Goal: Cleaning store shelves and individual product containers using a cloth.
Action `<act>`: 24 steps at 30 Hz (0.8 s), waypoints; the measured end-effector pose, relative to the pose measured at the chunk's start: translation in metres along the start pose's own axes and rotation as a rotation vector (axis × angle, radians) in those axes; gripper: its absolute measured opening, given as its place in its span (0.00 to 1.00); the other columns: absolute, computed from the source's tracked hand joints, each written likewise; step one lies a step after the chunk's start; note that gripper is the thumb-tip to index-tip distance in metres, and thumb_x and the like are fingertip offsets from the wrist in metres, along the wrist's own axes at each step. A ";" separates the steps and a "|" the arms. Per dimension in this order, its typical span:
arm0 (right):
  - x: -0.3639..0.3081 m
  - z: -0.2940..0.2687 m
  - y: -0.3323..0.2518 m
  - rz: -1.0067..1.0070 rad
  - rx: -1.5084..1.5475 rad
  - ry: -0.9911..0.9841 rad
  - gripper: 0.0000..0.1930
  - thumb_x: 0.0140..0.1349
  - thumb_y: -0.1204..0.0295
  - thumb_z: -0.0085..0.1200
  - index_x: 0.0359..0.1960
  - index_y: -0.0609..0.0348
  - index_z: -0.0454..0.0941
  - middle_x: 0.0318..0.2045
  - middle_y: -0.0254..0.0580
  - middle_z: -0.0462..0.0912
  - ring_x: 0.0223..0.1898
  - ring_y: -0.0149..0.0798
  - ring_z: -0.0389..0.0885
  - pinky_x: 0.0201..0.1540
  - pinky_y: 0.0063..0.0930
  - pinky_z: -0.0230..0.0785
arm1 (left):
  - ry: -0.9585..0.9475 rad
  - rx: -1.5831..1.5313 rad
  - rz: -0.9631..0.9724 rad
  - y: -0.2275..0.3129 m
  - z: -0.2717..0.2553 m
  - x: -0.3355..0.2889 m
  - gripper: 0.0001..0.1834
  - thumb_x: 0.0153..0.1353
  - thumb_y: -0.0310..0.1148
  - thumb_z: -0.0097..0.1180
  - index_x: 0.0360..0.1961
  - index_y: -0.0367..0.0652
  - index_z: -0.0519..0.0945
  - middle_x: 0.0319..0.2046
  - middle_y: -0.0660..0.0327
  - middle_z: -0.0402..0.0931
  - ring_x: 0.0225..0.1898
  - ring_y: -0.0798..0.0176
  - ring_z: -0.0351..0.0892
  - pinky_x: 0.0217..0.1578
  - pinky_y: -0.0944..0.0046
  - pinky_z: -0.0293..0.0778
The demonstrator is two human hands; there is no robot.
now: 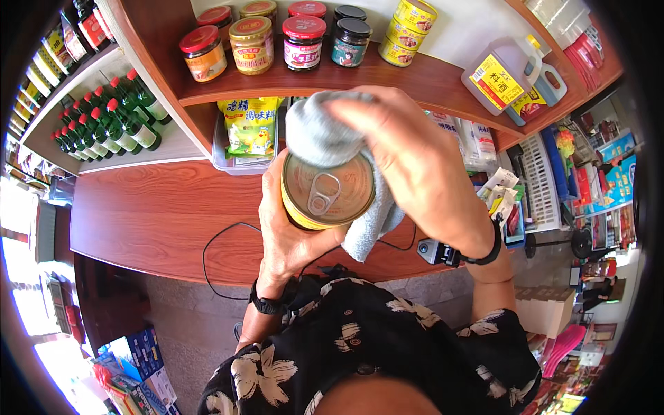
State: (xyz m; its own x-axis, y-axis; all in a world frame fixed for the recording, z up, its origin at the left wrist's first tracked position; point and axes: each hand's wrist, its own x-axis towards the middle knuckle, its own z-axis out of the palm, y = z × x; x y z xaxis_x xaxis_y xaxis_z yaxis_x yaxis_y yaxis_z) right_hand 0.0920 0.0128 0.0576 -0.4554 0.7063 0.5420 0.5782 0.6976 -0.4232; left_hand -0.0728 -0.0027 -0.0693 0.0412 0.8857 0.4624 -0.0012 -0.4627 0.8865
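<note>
My left hand is wrapped round a yellow tin can, whose pull-tab lid faces up. A grey-blue cloth is bunched in my right hand, its fingers closed over it at the far edge of the lid. Part of the cloth hangs down beside the can on its right. The can is held up above the brown wooden counter. My right fingertips are partly hidden by the cloth and slightly blurred.
Behind, a shelf bears several lidded jars, stacked yellow cans and a plastic jug. Below it stands a bin with a yellow seasoning bag. Green bottles line the left shelf. A black cable loops over the counter.
</note>
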 end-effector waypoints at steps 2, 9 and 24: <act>-0.007 -0.001 0.014 0.045 0.198 0.003 0.17 0.64 0.79 0.46 0.54 0.61 0.70 0.49 0.45 0.76 0.50 0.42 0.77 0.53 0.29 0.67 | -0.106 -0.182 -0.207 0.011 0.001 0.003 0.54 0.33 0.32 0.76 0.62 0.35 0.57 0.54 0.50 0.67 0.56 0.57 0.69 0.56 0.57 0.66; -0.036 0.023 0.005 0.244 0.639 0.150 0.26 0.71 0.66 0.41 0.66 0.65 0.52 0.58 0.41 0.67 0.60 0.31 0.62 0.62 0.26 0.53 | -0.081 -0.819 -0.395 0.041 0.006 0.011 0.52 0.34 0.30 0.77 0.61 0.36 0.58 0.53 0.51 0.70 0.53 0.57 0.72 0.55 0.57 0.69; -0.094 0.084 0.020 0.251 0.771 0.315 0.57 0.47 0.69 0.70 0.68 0.59 0.34 0.66 0.48 0.50 0.67 0.43 0.51 0.67 0.40 0.47 | 0.015 -0.540 -0.372 0.046 0.026 0.033 0.40 0.46 0.33 0.72 0.55 0.35 0.61 0.45 0.54 0.75 0.45 0.63 0.76 0.45 0.63 0.75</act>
State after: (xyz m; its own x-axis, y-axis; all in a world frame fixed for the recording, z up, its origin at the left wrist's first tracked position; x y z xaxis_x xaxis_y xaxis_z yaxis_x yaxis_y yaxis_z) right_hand 0.0894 -0.0295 -0.0628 -0.1016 0.8633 0.4943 -0.0352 0.4935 -0.8691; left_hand -0.0458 0.0048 -0.0135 0.1218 0.9852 0.1203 -0.4911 -0.0455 0.8699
